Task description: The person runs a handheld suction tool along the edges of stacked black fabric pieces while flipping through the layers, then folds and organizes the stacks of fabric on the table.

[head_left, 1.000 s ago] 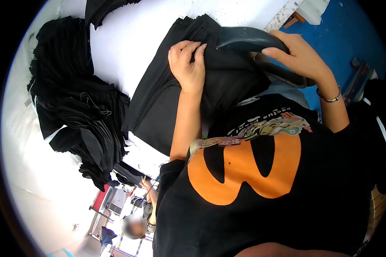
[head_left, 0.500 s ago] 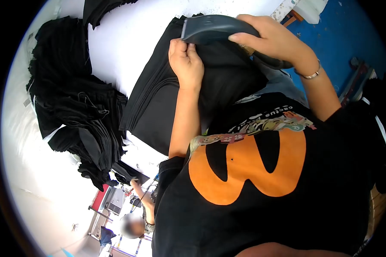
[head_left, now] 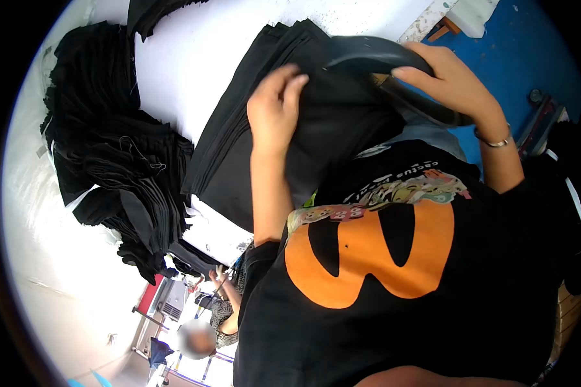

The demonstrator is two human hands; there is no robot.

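In the head view, the stack of black cloth [head_left: 348, 119] lies before the person, over the white table [head_left: 181, 71] and reaching toward the lap. The right hand [head_left: 452, 77] is wrapped around a dark curved tool [head_left: 374, 55], fingers over its back and thumb on its near side. The left hand [head_left: 272, 106] is blurred above the stack, thumb and forefinger bent toward each other; whether cloth is pinched between them I cannot tell.

The tool's tip points at the left fingertips – near them, though seemingly apart – so a careless swing leftward could knock them. The upper layers could skew if the tool's tip caught a ply or the left hand pushed sideways. The corner by the lap looks poorly supported, so a tug there might drag the stack askew.

The cloth looks matte and flat on top, its plies fanned slightly along the left edge, with uneven ends at the far side. By contrast, the heap of black pieces [head_left: 119, 122] farther left is rumpled, and a pale loose thread [head_left: 132, 151] lies on it
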